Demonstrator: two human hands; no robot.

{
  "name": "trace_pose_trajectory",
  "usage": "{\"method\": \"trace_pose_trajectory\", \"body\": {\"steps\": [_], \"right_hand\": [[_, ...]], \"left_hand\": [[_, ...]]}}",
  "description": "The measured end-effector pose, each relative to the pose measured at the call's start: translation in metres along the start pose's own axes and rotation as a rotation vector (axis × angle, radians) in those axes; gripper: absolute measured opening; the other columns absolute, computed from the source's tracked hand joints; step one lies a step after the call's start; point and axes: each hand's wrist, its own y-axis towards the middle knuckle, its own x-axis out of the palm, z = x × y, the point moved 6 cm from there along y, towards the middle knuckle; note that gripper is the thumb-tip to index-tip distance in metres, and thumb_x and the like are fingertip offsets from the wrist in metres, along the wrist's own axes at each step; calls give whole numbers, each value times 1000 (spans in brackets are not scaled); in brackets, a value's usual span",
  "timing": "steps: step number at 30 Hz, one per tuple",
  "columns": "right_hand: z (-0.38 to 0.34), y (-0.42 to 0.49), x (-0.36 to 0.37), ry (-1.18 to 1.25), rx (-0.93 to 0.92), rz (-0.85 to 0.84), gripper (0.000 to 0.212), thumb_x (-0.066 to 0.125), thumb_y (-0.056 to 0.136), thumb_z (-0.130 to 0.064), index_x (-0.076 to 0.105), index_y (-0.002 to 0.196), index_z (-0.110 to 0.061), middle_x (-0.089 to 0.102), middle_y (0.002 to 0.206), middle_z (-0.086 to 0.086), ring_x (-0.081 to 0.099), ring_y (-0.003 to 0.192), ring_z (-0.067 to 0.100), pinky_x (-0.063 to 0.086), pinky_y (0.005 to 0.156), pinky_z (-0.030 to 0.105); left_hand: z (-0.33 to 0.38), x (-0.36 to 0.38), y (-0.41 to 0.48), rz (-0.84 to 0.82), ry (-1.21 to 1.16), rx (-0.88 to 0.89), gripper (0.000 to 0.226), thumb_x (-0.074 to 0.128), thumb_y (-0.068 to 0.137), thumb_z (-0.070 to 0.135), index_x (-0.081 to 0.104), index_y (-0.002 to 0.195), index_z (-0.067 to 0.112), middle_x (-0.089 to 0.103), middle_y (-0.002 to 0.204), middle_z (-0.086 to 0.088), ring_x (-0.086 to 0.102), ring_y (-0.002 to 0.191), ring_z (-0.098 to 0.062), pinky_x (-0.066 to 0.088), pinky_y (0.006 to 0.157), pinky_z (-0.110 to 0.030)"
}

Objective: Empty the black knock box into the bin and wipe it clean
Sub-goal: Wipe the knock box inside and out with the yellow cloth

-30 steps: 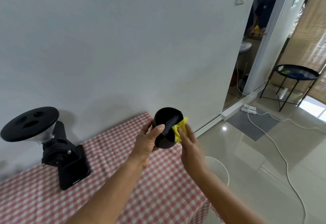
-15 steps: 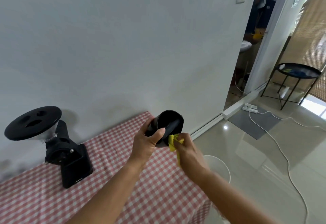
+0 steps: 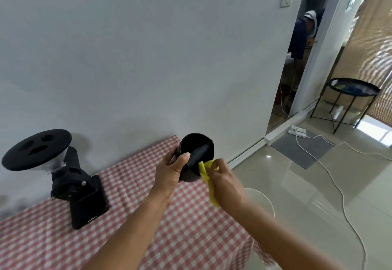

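Black round knock box [image 3: 192, 147], bar across its mouth, tilted, mouth toward viewer, above worktop's [image 3: 191, 238] right end. Yellow cloth [image 3: 203, 168] touches its near-right rim. White bin [image 3: 267, 198] below, right, partly hidden.

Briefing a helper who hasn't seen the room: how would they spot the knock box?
Find the checked tablecloth against the white wall. Above its right end, the left hand holds the knock box. Unlike the black grinder further left, it is an open cup with a bar across its mouth, yellow cloth alongside.
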Motion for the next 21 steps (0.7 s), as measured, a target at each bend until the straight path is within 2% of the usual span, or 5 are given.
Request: {"method": "trace_pose_trajectory", "body": {"steps": [4, 6, 10, 17, 21], "right_hand": [[-2, 6, -3, 389, 145, -33, 27, 49, 93, 0, 70, 108, -8, 49, 94, 1, 54, 80, 18, 36, 70, 23], [8, 11, -15, 527, 241, 80, 27, 48, 90, 5, 71, 87, -8, 50, 81, -2, 51, 68, 13, 38, 67, 28], [18, 21, -52, 560, 308, 382, 29, 53, 94, 0, 70, 114, -12, 49, 99, -5, 48, 84, -2, 41, 81, 15], [-26, 18, -49, 286, 141, 222, 35, 53, 98, -17, 59, 132, -23, 46, 117, -2, 59, 91, 24, 52, 79, 34], [-48, 5, -43, 201, -132, 217, 29, 62, 91, -9, 69, 118, -20, 56, 115, 5, 62, 78, 27, 50, 63, 30]], "left_hand": [[-5, -2, -6, 12, -24, 8, 69, 84, 67, 46, 64, 132, 31, 72, 125, -2, 71, 110, -21, 57, 95, -49], [-3, -2, -9, -7, -26, 23, 63, 76, 70, 48, 64, 130, 33, 74, 120, 3, 74, 101, -14, 62, 85, -40], [2, 1, -14, -83, 15, 27, 57, 66, 78, 46, 60, 134, 34, 75, 115, 11, 74, 96, -4, 61, 68, -23], [1, 12, -21, -112, 41, 6, 55, 58, 83, 56, 63, 132, 30, 75, 119, 2, 73, 102, -12, 60, 69, -24], [-1, 7, -19, -62, 18, -34, 61, 62, 76, 59, 68, 125, 24, 76, 114, -4, 74, 97, -17, 59, 66, -27]]}}
